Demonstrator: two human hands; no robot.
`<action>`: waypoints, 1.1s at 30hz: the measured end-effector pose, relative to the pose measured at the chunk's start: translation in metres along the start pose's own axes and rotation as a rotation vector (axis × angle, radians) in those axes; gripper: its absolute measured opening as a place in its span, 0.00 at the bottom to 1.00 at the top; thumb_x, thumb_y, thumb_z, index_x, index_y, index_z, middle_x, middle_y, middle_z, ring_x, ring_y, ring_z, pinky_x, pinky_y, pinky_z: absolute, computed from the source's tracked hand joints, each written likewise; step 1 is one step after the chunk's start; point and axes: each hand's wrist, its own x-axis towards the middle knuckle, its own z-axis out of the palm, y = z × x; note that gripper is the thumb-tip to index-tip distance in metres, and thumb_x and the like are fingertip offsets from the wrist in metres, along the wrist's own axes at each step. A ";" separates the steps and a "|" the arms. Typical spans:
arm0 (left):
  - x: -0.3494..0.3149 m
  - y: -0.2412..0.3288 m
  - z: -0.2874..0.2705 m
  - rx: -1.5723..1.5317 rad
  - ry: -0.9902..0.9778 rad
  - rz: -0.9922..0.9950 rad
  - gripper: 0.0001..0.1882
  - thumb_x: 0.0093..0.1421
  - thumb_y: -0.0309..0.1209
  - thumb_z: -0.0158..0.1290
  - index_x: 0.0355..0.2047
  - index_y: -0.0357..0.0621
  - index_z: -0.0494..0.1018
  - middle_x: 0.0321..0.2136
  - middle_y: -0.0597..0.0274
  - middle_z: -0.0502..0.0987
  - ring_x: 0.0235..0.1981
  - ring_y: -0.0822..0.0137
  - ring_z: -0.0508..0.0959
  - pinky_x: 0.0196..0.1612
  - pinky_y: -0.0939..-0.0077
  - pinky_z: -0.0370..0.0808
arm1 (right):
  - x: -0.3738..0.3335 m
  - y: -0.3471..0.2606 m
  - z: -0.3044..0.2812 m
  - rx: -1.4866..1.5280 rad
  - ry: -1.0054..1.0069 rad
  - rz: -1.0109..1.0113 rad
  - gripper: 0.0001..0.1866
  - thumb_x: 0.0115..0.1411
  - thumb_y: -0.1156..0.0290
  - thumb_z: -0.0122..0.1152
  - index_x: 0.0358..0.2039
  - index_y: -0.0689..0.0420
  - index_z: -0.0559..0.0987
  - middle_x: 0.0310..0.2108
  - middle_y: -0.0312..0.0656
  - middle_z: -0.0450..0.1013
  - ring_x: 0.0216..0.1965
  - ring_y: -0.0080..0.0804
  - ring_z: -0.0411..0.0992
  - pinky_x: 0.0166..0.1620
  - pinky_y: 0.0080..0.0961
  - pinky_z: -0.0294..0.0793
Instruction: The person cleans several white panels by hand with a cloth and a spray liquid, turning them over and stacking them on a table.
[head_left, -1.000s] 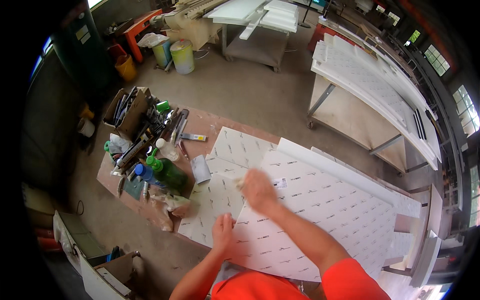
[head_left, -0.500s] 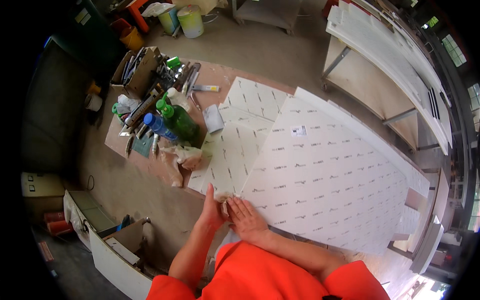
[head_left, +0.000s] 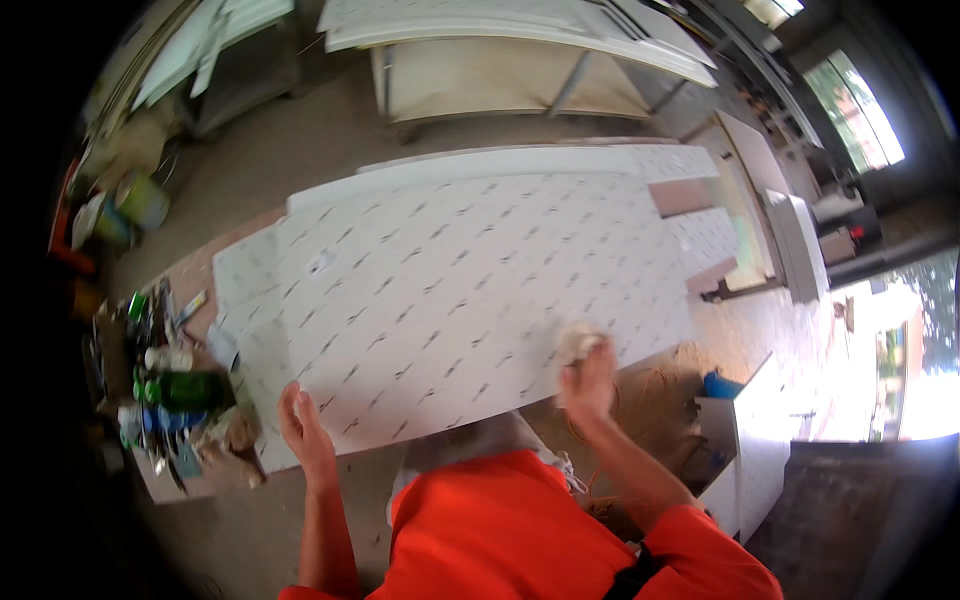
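A large white sheet [head_left: 430, 270] with rows of small dark printed marks lies flat on the work table before me. My right hand [head_left: 588, 385] is closed on a crumpled off-white rag [head_left: 578, 342], held over the sheet's near right part; blur hides whether it touches. At the near left edge of the sheet, my left hand [head_left: 307, 430] holds nothing, its fingers stretched upward.
A green bottle [head_left: 190, 391], crumpled rags [head_left: 228, 430] and several tools crowd the table's left end. Beyond the floor gap stands a bench [head_left: 520, 85] stacked with white panels. A panel-sided box [head_left: 745, 445] stands at lower right.
My hands, together on the rag before, have parted. The right hand has carried the rag rightward over the sheet, and the left has let go. My view has turned to the right.
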 end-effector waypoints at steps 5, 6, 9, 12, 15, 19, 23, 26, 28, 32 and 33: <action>0.023 0.073 0.191 0.625 -0.360 0.520 0.31 0.70 0.47 0.54 0.65 0.39 0.68 0.69 0.42 0.63 0.71 0.41 0.60 0.75 0.37 0.44 | -0.008 -0.122 0.003 0.258 -0.105 -0.449 0.40 0.60 0.44 0.66 0.61 0.64 0.74 0.71 0.61 0.61 0.72 0.58 0.59 0.74 0.56 0.54; 0.024 0.066 0.214 0.727 -0.353 0.549 0.32 0.70 0.48 0.53 0.66 0.39 0.66 0.70 0.42 0.61 0.72 0.41 0.58 0.75 0.37 0.43 | -0.003 -0.106 0.001 0.238 -0.112 -0.391 0.41 0.60 0.42 0.64 0.62 0.63 0.74 0.71 0.60 0.62 0.73 0.56 0.59 0.75 0.54 0.53; 0.033 0.049 0.263 1.018 -0.320 0.620 0.36 0.70 0.51 0.50 0.70 0.40 0.62 0.74 0.42 0.56 0.75 0.40 0.52 0.76 0.37 0.42 | 0.029 -0.024 -0.018 0.156 -0.122 -0.157 0.41 0.62 0.39 0.61 0.62 0.62 0.75 0.70 0.58 0.64 0.73 0.54 0.60 0.75 0.51 0.53; 0.026 0.043 0.273 1.177 -0.330 0.690 0.38 0.71 0.51 0.49 0.72 0.39 0.58 0.75 0.41 0.53 0.76 0.38 0.49 0.76 0.36 0.41 | 0.055 0.119 -0.030 0.118 -0.021 -0.015 0.38 0.65 0.44 0.59 0.63 0.64 0.72 0.71 0.60 0.61 0.73 0.57 0.59 0.74 0.53 0.54; 0.026 0.043 0.272 1.200 -0.360 0.721 0.39 0.71 0.51 0.47 0.74 0.39 0.56 0.76 0.41 0.51 0.77 0.36 0.48 0.75 0.35 0.41 | 0.083 0.241 -0.043 0.020 0.070 0.167 0.39 0.67 0.49 0.56 0.68 0.67 0.66 0.72 0.61 0.60 0.73 0.59 0.57 0.75 0.53 0.51; 0.028 0.046 0.278 1.208 -0.393 0.745 0.40 0.71 0.51 0.47 0.74 0.38 0.55 0.76 0.40 0.51 0.76 0.35 0.48 0.75 0.34 0.41 | 0.091 0.289 -0.040 -0.008 0.002 0.302 0.42 0.69 0.50 0.54 0.69 0.73 0.61 0.73 0.66 0.55 0.75 0.63 0.50 0.77 0.53 0.44; 0.026 0.050 0.277 1.231 -0.417 0.736 0.40 0.71 0.51 0.46 0.74 0.37 0.56 0.75 0.38 0.53 0.76 0.34 0.48 0.74 0.33 0.41 | 0.107 0.263 -0.049 -0.066 -0.139 0.258 0.44 0.68 0.48 0.54 0.70 0.75 0.59 0.74 0.66 0.51 0.77 0.62 0.46 0.78 0.50 0.41; 0.027 0.053 0.280 1.212 -0.431 0.738 0.40 0.71 0.51 0.45 0.73 0.34 0.57 0.74 0.37 0.53 0.76 0.33 0.49 0.74 0.32 0.42 | 0.166 0.266 -0.047 0.007 -0.197 0.207 0.46 0.68 0.46 0.54 0.71 0.73 0.57 0.75 0.64 0.51 0.78 0.59 0.45 0.78 0.48 0.41; 0.024 0.060 0.281 1.211 -0.447 0.736 0.40 0.71 0.52 0.44 0.73 0.33 0.57 0.74 0.36 0.54 0.76 0.33 0.49 0.74 0.32 0.41 | 0.246 0.261 -0.028 0.055 -0.241 0.185 0.48 0.68 0.44 0.54 0.72 0.72 0.55 0.75 0.63 0.52 0.78 0.58 0.46 0.78 0.47 0.42; 0.024 0.065 0.284 1.201 -0.441 0.736 0.41 0.71 0.52 0.44 0.72 0.31 0.58 0.73 0.34 0.54 0.75 0.32 0.50 0.74 0.31 0.41 | 0.393 0.241 0.025 0.056 -0.185 0.118 0.49 0.68 0.40 0.53 0.73 0.69 0.55 0.75 0.58 0.53 0.77 0.53 0.48 0.78 0.42 0.45; 0.027 0.067 0.287 1.194 -0.439 0.733 0.41 0.71 0.52 0.44 0.72 0.32 0.58 0.73 0.35 0.55 0.75 0.32 0.50 0.74 0.31 0.41 | 0.423 0.237 0.031 0.094 -0.182 0.137 0.49 0.68 0.40 0.53 0.73 0.69 0.55 0.75 0.58 0.53 0.78 0.52 0.47 0.78 0.41 0.45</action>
